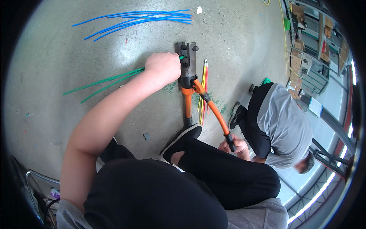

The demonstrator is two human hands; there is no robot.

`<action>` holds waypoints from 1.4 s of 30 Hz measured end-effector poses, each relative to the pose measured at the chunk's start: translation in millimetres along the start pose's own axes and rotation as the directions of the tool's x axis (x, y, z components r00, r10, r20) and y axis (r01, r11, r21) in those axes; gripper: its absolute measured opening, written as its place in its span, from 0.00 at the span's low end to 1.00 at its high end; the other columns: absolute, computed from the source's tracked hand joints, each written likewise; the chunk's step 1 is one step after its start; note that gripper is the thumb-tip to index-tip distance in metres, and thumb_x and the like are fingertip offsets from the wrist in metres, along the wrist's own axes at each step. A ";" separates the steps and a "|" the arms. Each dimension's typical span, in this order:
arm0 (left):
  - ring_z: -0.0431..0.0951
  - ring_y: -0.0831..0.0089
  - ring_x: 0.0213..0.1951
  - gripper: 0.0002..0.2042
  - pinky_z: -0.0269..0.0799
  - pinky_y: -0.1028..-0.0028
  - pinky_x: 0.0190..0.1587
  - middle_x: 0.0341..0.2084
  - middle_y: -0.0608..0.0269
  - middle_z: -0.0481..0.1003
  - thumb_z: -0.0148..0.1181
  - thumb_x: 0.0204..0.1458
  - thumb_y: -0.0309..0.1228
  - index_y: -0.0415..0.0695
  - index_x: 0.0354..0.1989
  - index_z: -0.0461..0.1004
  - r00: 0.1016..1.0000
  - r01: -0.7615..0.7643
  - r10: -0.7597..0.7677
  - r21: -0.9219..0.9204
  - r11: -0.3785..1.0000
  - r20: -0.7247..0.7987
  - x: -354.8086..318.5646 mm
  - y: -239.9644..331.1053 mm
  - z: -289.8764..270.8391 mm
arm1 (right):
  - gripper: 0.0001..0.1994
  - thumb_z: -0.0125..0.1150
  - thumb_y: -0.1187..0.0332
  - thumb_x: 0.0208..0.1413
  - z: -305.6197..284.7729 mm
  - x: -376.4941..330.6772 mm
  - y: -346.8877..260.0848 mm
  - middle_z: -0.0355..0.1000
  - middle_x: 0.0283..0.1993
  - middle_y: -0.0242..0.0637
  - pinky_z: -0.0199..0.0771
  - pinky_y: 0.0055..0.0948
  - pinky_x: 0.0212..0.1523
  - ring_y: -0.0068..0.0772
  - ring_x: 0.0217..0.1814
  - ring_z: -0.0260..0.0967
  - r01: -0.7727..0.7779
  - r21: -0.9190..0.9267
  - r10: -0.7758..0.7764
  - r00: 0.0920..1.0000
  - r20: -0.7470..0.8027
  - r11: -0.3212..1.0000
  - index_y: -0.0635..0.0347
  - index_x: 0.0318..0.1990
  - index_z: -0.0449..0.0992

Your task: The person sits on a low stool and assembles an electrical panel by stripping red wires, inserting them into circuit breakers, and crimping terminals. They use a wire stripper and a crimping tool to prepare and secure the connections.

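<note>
My left hand (163,68) is closed around green cables (110,78), right beside the head of a long-handled crimping tool (187,63). One green end goes between the tool's dark metal jaws; my fist hides part of it. The cables' other ends trail left over the floor. One orange handle (188,105) points toward my shoe, the other orange handle (217,112) slants out to the right. At its black tip are blurred hands (240,145), which look to be a co-worker's (286,122). My right hand does not show; my raised leg covers much of that side.
Several blue cables (141,16) lie beyond the tool. Yellow and red cables (204,91) with metal ends lie right of it, near green scraps (167,89). A small grey piece (146,136) rests by my feet. Shelving with boxes (297,61) stands far right.
</note>
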State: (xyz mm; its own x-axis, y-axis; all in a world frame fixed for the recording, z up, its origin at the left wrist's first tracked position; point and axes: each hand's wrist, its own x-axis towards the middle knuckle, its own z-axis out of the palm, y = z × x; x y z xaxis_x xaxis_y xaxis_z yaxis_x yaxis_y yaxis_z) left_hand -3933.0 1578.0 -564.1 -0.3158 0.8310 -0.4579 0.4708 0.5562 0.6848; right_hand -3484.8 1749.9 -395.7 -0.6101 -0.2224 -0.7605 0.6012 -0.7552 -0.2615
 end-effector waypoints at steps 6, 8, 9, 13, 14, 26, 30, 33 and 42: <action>0.86 0.46 0.37 0.14 0.82 0.50 0.41 0.33 0.41 0.84 0.52 0.59 0.32 0.35 0.38 0.81 1.000 0.005 -0.005 -0.015 1.000 -0.024 -2.8 2.0 -0.4 | 0.31 0.74 0.53 0.59 2.3 7.5 14.6 0.79 0.54 0.43 0.71 0.29 0.58 0.31 0.51 0.76 -0.288 -0.022 0.277 0.937 -0.214 0.957 0.76 0.55 0.77; 0.86 0.45 0.38 0.14 0.82 0.50 0.42 0.34 0.41 0.84 0.52 0.59 0.33 0.36 0.38 0.81 1.000 0.007 -0.007 -0.023 1.000 -0.007 -1.5 2.5 -1.7 | 0.30 0.73 0.53 0.59 11.5 9.7 12.6 0.80 0.51 0.44 0.71 0.30 0.58 0.32 0.50 0.76 -0.257 -0.016 0.248 0.945 -0.212 0.966 0.76 0.55 0.78; 0.86 0.45 0.38 0.14 0.82 0.50 0.42 0.34 0.41 0.84 0.52 0.59 0.33 0.36 0.39 0.81 1.000 0.010 -0.010 -0.027 1.000 0.002 -1.4 2.2 -2.1 | 0.30 0.72 0.53 0.59 7.1 1.3 9.5 0.80 0.48 0.45 0.71 0.32 0.58 0.34 0.49 0.76 -0.234 0.000 0.229 0.950 -0.211 0.972 0.76 0.54 0.78; 0.86 0.45 0.38 0.15 0.82 0.50 0.42 0.34 0.41 0.84 0.51 0.59 0.33 0.36 0.39 0.81 1.000 0.006 -0.006 -0.025 1.000 0.022 -1.7 1.8 -4.1 | 0.26 0.71 0.53 0.59 2.0 4.0 10.5 0.78 0.39 0.45 0.73 0.40 0.53 0.41 0.45 0.76 0.054 0.133 -0.055 0.998 0.002 0.990 0.74 0.48 0.81; 0.86 0.45 0.38 0.15 0.82 0.50 0.42 0.34 0.41 0.84 0.51 0.59 0.33 0.36 0.38 0.82 1.000 0.010 -0.010 -0.027 1.000 0.022 -1.5 1.4 -3.9 | 0.25 0.70 0.55 0.59 5.7 6.1 10.1 0.78 0.38 0.43 0.73 0.38 0.52 0.39 0.44 0.76 0.052 0.150 -0.050 0.999 -0.016 0.987 0.74 0.49 0.81; 0.86 0.46 0.38 0.14 0.82 0.50 0.42 0.35 0.43 0.84 0.52 0.57 0.33 0.38 0.37 0.83 0.998 0.017 -0.015 -0.031 0.999 0.055 0.8 3.6 -7.4 | 0.31 0.71 0.48 0.57 4.5 9.4 11.8 0.79 0.40 0.39 0.72 0.36 0.53 0.37 0.42 0.76 0.038 0.192 -0.059 0.993 0.104 0.981 0.74 0.51 0.80; 0.86 0.46 0.39 0.15 0.82 0.50 0.42 0.36 0.42 0.84 0.52 0.57 0.34 0.38 0.37 0.84 0.996 0.028 -0.026 -0.028 0.999 0.083 2.2 5.7 -10.2 | 0.32 0.76 0.54 0.56 1.0 6.9 30.6 0.80 0.51 0.40 0.74 0.27 0.55 0.29 0.48 0.78 -0.304 0.081 0.315 0.911 -0.268 0.949 0.74 0.59 0.76; 0.86 0.46 0.40 0.15 0.82 0.50 0.43 0.37 0.43 0.84 0.52 0.57 0.34 0.38 0.38 0.84 0.997 0.039 -0.036 -0.031 0.999 0.066 3.0 4.0 -7.3 | 0.32 0.75 0.52 0.56 7.7 3.1 14.9 0.80 0.49 0.42 0.74 0.30 0.57 0.32 0.49 0.78 -0.260 0.044 0.262 0.925 -0.275 0.965 0.73 0.56 0.77; 0.86 0.46 0.39 0.15 0.81 0.50 0.43 0.37 0.44 0.84 0.52 0.57 0.34 0.39 0.38 0.84 0.997 0.026 -0.025 -0.025 0.999 0.073 3.7 3.0 -7.5 | 0.25 0.70 0.56 0.62 20.3 31.8 21.2 0.79 0.47 0.38 0.76 0.29 0.52 0.28 0.48 0.76 -0.327 -0.032 0.296 0.889 -0.351 0.944 0.72 0.55 0.76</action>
State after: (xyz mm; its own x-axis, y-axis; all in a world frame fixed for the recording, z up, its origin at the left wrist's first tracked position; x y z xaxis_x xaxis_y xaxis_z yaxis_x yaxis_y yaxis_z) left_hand -3938.8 1582.8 -559.5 -0.2666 0.8150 -0.5145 0.4411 0.5778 0.6867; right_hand -3502.0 1714.3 -413.4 -0.1835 -0.2047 -0.9615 0.7841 -0.6204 -0.0176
